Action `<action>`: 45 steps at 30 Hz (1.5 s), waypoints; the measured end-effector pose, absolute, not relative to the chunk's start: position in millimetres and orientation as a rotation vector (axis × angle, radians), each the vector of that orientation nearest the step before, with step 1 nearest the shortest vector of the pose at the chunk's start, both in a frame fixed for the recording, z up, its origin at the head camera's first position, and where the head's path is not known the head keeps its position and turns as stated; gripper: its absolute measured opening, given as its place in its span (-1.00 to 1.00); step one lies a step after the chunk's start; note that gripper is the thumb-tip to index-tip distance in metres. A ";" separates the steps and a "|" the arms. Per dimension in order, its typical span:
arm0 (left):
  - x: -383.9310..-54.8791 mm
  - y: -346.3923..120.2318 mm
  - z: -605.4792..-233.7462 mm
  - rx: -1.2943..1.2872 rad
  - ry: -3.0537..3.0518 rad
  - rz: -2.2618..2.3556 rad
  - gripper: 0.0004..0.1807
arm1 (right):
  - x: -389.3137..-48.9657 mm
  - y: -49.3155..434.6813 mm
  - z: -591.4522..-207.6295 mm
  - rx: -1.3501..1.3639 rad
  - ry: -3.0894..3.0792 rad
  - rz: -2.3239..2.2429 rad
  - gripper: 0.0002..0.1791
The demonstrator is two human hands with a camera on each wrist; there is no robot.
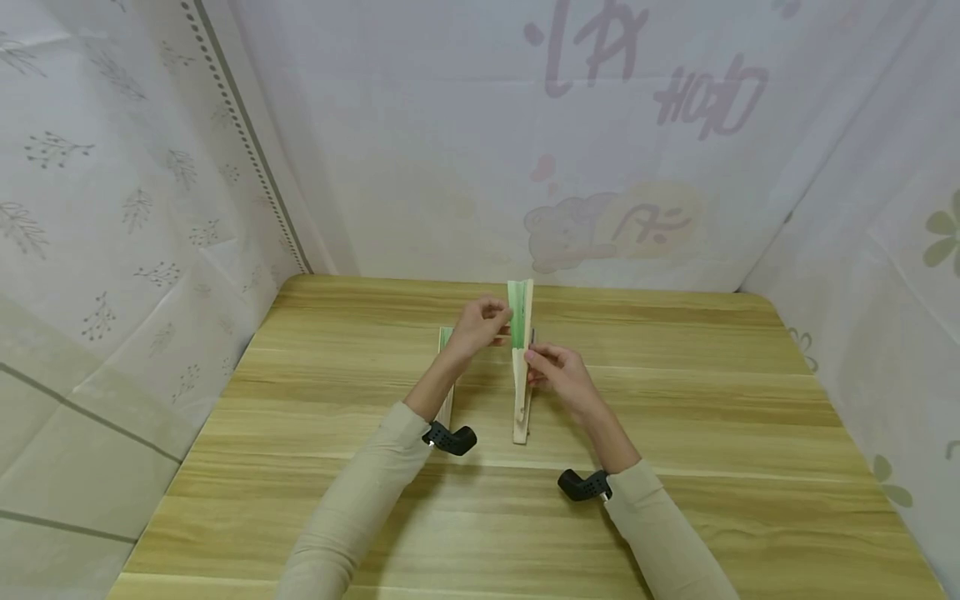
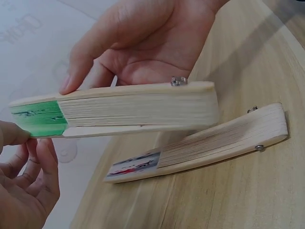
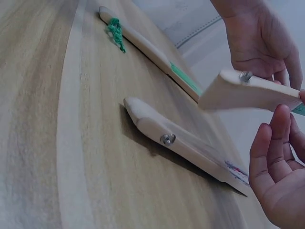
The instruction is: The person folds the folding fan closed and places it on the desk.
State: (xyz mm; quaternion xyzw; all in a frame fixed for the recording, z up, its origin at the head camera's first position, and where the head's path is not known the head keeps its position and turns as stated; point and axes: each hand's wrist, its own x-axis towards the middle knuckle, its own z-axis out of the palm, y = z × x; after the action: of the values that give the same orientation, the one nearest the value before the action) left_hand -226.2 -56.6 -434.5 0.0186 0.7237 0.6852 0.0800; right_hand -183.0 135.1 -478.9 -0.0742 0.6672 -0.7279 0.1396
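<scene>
A folded fan (image 2: 138, 112) with pale wooden sticks and a green paper end is held up between both hands. My left hand (image 1: 476, 325) pinches its green end, thumb on one side and fingertips below. My right hand (image 1: 562, 375) grips the outer stick near the middle, its thumb where green paper meets wood. A metal rivet (image 2: 179, 81) shows near the fan's base. Below it, a second folded fan (image 2: 214, 145), with red and dark marks on its paper, lies on the wooden table (image 1: 675, 433).
Left of these lies another folded fan (image 1: 446, 408) with green paper, partly hidden by my left arm; a green tassel (image 3: 115, 33) is at its end. Patterned curtains (image 1: 420, 167) rise behind the table and at both sides. Black wrist devices (image 1: 585, 485) sit on both cuffs.
</scene>
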 end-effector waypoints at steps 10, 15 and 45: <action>-219.8 -54.4 -441.1 0.163 2.137 1.852 -0.77 | -183.4 133.9 -482.3 -0.198 1.951 -2.133 -0.66; -213.7 -54.4 -444.6 0.211 2.136 1.804 -0.77 | -182.2 136.0 -480.7 -0.203 1.936 -2.144 -0.64; -191.4 -44.8 -459.6 0.165 2.057 1.926 -0.71 | -182.9 152.0 -481.9 -0.001 1.977 -2.207 -0.68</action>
State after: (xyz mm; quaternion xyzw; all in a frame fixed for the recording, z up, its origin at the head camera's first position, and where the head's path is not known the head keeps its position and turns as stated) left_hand -191.4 -44.8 -459.6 0.0577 0.7195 0.6736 0.1588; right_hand -182.9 152.0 -481.9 -0.0005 0.6646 -0.7418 0.0891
